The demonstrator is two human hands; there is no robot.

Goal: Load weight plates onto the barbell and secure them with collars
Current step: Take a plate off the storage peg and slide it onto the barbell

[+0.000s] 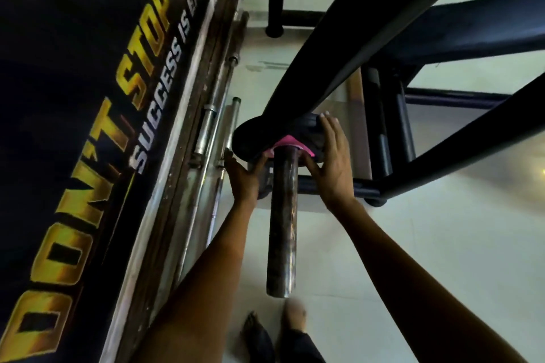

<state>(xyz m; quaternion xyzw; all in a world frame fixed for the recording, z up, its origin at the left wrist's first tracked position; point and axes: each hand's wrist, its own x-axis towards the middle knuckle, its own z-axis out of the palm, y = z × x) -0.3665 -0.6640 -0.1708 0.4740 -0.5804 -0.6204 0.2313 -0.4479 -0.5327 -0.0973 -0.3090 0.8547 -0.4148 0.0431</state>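
Observation:
The barbell's dark steel sleeve (282, 224) points toward me in the middle of the head view. A black weight plate (250, 138) with a pink centre label (287, 143) sits on the sleeve, far in near the rack. My left hand (243, 180) grips the plate's left lower rim. My right hand (331, 162) presses flat against the plate's right side, fingers spread over its edge. A black rack beam hides the plate's top. No collar is visible.
A black rack frame (368, 23) crosses overhead and to the right. Spare steel bars (206, 132) lean along a wall banner (73, 127) at left. My feet (277, 333) stand on the pale floor below the sleeve's end.

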